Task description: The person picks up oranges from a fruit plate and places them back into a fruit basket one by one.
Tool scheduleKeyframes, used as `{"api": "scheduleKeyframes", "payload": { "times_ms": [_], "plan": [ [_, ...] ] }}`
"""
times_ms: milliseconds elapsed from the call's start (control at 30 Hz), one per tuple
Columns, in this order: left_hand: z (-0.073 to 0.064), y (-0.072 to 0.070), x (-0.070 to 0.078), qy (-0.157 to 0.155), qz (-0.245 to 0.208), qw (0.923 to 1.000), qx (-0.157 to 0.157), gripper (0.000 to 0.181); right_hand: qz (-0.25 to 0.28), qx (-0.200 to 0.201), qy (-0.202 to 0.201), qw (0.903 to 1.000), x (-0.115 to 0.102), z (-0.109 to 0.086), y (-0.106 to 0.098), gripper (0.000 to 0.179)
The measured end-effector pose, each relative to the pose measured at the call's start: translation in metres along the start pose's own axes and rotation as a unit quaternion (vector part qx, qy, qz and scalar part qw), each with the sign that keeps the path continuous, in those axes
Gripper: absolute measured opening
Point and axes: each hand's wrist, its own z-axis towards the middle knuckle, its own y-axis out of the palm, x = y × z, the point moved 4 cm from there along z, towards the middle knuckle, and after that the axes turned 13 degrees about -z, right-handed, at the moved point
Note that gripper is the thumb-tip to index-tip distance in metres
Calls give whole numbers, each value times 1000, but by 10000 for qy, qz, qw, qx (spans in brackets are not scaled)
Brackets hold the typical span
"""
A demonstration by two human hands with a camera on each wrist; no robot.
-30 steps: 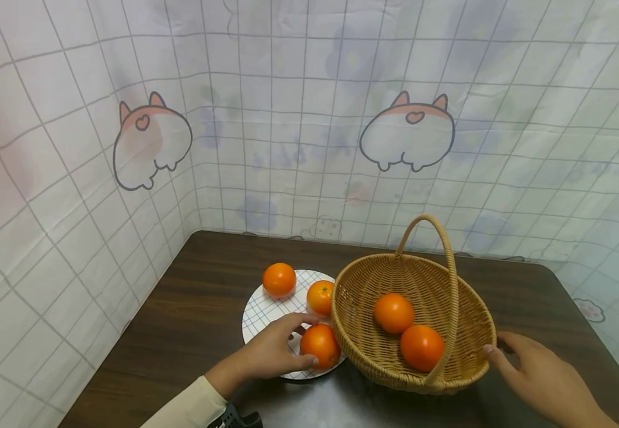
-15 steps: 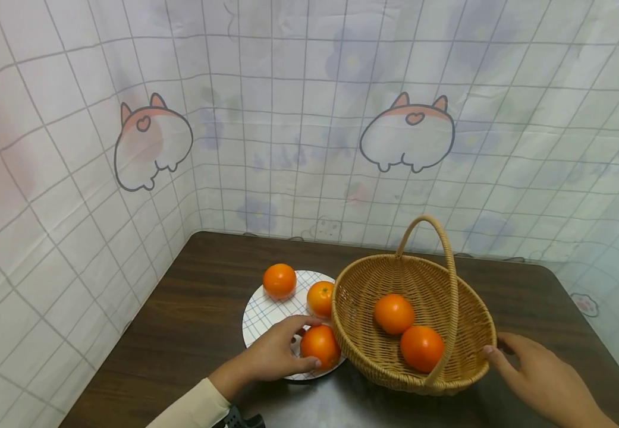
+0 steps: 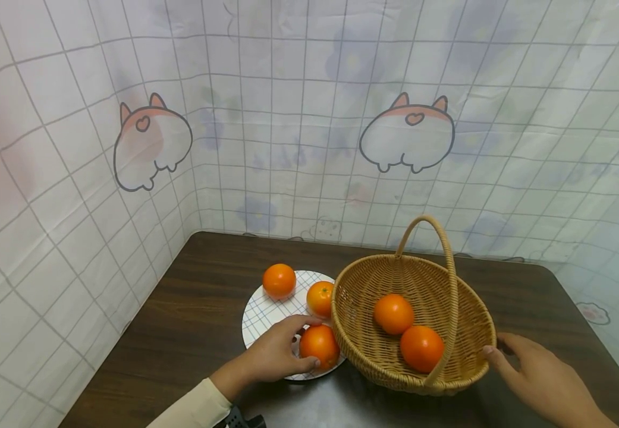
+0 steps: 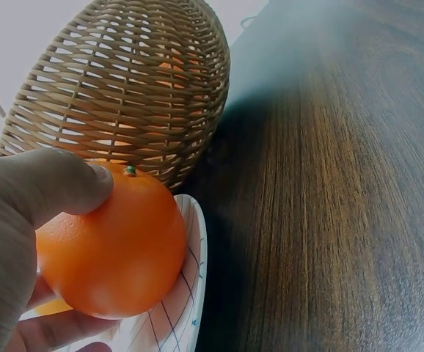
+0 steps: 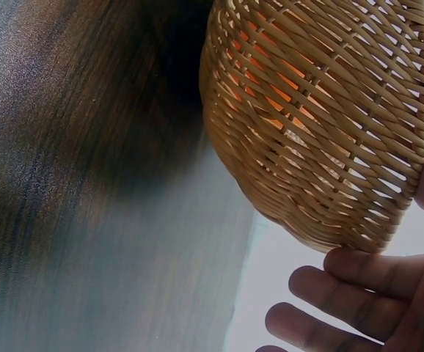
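My left hand (image 3: 277, 352) grips an orange (image 4: 117, 242) at the near side of the plate, thumb on top beside its green stem end and fingers curled beneath. The round white plate (image 3: 258, 318) has a blue grid pattern and holds two more oranges: one at the back left (image 3: 279, 281), another (image 3: 320, 298) against the basket. A wicker basket (image 3: 363, 362) with an arched handle overlaps the plate's right side; two oranges (image 3: 393, 314) lie inside it. My right hand (image 3: 547, 374) pinches the basket's right rim between thumb and fingers, its lower fingers spread under the wicker (image 5: 322, 132).
A dark wood-grain table (image 3: 181, 309) bears everything. Behind and to the left hangs a white grid-patterned curtain (image 3: 288, 119) with cartoon prints. A black strap (image 3: 242, 419) shows at the left wrist below the cream sleeve (image 3: 197, 407).
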Motion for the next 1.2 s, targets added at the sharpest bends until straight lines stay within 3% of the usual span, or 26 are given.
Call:
{"api": "scheduleKeyframes", "payload": {
  "times_ms": [533,1200],
  "plan": [
    [-6,-14,-3,-25,67,9999,157,62,-52,220,-136,9997,-1,-2,1,73],
    [-6,-40,27,236,-52,9990,372,65,-37,226,-116,9997,-2,-3,-1,73]
  ]
}}
